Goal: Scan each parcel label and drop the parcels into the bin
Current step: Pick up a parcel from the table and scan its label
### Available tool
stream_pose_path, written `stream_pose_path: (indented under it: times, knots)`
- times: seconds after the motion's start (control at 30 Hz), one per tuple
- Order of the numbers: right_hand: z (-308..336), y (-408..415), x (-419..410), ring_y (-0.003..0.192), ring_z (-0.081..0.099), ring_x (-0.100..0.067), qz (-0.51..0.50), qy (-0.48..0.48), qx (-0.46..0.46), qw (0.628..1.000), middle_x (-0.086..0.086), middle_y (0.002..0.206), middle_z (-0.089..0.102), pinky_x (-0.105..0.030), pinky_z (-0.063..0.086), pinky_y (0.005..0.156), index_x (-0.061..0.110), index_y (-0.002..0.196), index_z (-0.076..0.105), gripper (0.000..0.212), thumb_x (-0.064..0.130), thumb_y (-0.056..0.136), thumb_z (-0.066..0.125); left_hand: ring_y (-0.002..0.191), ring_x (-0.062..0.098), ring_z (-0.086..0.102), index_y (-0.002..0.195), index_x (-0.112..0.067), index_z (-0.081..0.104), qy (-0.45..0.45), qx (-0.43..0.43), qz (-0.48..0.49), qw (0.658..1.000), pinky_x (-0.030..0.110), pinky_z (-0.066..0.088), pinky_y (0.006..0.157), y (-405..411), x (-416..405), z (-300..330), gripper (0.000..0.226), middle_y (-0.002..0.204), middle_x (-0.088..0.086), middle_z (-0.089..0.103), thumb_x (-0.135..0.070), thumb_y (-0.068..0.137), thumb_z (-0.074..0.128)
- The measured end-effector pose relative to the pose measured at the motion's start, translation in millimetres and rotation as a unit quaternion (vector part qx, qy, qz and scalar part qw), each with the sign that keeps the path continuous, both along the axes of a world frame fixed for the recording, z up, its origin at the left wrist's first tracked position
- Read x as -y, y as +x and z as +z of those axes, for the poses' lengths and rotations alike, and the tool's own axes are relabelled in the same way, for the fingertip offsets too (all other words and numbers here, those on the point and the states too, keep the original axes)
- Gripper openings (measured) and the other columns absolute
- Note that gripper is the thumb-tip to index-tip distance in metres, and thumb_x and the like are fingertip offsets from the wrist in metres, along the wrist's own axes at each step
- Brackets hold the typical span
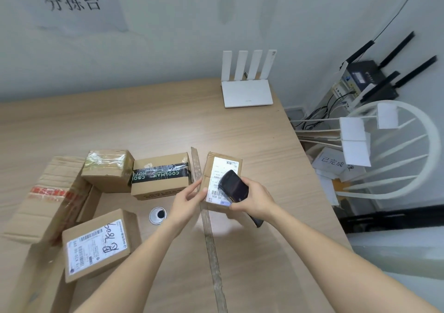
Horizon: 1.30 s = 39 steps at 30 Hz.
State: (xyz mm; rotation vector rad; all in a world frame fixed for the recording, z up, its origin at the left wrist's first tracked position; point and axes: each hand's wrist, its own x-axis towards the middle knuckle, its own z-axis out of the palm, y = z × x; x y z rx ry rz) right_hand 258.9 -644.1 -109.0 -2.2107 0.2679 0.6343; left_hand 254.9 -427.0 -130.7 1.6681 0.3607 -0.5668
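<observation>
My left hand (189, 198) grips the left edge of a small brown parcel (217, 161) held above the table, its white label (221, 171) facing up. My right hand (254, 198) holds a black handheld scanner (234, 186) just over the label's barcode. Three more parcels lie on the table to the left: one with a handwritten white label (96, 245), one with black printed tape (161, 175), one wrapped in clear tape (108, 169). The bin is not clearly in view.
A flattened cardboard box (40, 199) borders the parcels at left. A white router (247, 91) stands at the table's far edge. A round cable hole (157, 214) sits mid-table. Right of the table edge are a white wire frame (408, 149), papers (334, 163) and black network gear (374, 77).
</observation>
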Motion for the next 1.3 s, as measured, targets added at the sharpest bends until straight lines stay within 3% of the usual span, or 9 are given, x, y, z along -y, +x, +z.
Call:
stream_pose_path:
  times: [0.07,0.2,0.33,0.5,0.67,0.83,0.97,1.17,1.3]
  knots:
    - [22,0,5,0.09,0.068,-0.011,0.003,0.004,0.012,1.0,0.014,0.095,0.072,-0.035,0.058,0.081,0.033,0.113,0.066,0.071,0.049,0.046,0.078,0.113,0.012,0.065,0.141,-0.041,0.05,0.006,0.012,-0.018,1.0,0.038,0.049,0.102,-1,-3,15,0.053,0.111,-0.003,0.074,-0.042,0.091,0.068]
    - [73,-3,7,0.09,0.069,-0.015,0.009,0.001,0.035,0.999,0.011,0.093,0.073,-0.039,0.058,0.084,0.03,0.104,0.067,0.064,0.048,0.044,0.081,0.105,0.007,0.066,0.138,-0.049,0.049,0.009,0.047,-0.036,0.998,0.027,0.05,0.088,-6,-6,57,0.055,0.1,-0.003,0.077,-0.047,0.087,0.071]
    - [126,-18,6,0.091,0.071,-0.018,0.012,-0.005,0.062,0.998,0.01,0.09,0.074,-0.044,0.059,0.087,0.032,0.098,0.067,0.058,0.047,0.043,0.083,0.1,0.018,0.07,0.134,-0.054,0.05,-0.012,0.079,-0.039,0.996,0.044,0.054,0.098,-21,-12,104,0.067,0.099,0.007,0.076,-0.056,0.074,0.08]
    - [204,-49,-5,0.096,0.069,-0.018,0.041,-0.044,0.126,0.99,0.004,0.1,0.074,-0.038,0.057,0.084,0.024,0.112,0.069,0.057,0.031,0.059,0.09,0.101,0.018,0.071,0.142,-0.054,0.038,-0.023,0.129,-0.062,0.989,0.042,0.055,0.093,-46,-21,168,0.07,0.098,-0.001,0.077,-0.041,0.085,0.076]
    - [276,-87,-17,0.096,0.066,-0.017,0.063,-0.112,0.165,0.978,0.005,0.102,0.072,-0.034,0.055,0.082,0.025,0.113,0.067,0.054,0.033,0.064,0.088,0.1,0.017,0.071,0.142,-0.055,0.036,-0.038,0.159,-0.069,0.984,0.044,0.055,0.095,-75,-31,228,0.081,0.098,0.001,0.077,-0.063,0.072,0.077]
    - [351,-121,-29,0.096,0.064,-0.017,0.089,-0.205,0.216,0.95,0.015,0.099,0.067,-0.037,0.056,0.081,0.037,0.106,0.058,0.056,0.049,0.055,0.078,0.093,0.012,0.069,0.139,-0.045,0.045,-0.012,0.247,-0.005,0.969,0.032,0.055,0.082,-114,-40,296,0.065,0.103,0.004,0.075,-0.046,0.083,0.077]
    - [400,-155,-36,0.102,0.064,-0.019,0.096,-0.24,0.251,0.933,0.011,0.109,0.068,-0.035,0.055,0.085,0.036,0.122,0.055,0.07,0.047,0.056,0.079,0.102,0.015,0.066,0.143,-0.046,0.042,0.051,0.304,0.054,0.95,0.04,0.053,0.094,-150,-50,340,0.075,0.12,0.006,0.069,-0.063,0.076,0.072]
    - [447,-223,-35,0.1,0.065,-0.019,0.114,-0.264,0.319,0.903,0.009,0.11,0.068,-0.03,0.048,0.076,0.035,0.124,0.054,0.067,0.04,0.062,0.081,0.108,0.018,0.058,0.15,-0.037,0.038,0.099,0.345,0.117,0.926,0.034,0.047,0.094,-233,-61,385,0.071,0.136,0.005,0.06,-0.047,0.088,0.07]
    - [465,-274,-39,0.092,0.066,-0.02,0.131,-0.265,0.343,0.891,0.007,0.103,0.067,-0.035,0.055,0.08,0.033,0.117,0.05,0.07,0.041,0.056,0.083,0.11,0.018,0.057,0.15,-0.039,0.038,0.108,0.352,0.156,0.916,0.038,0.045,0.101,-290,-73,404,0.069,0.133,0.007,0.062,-0.047,0.089,0.069]
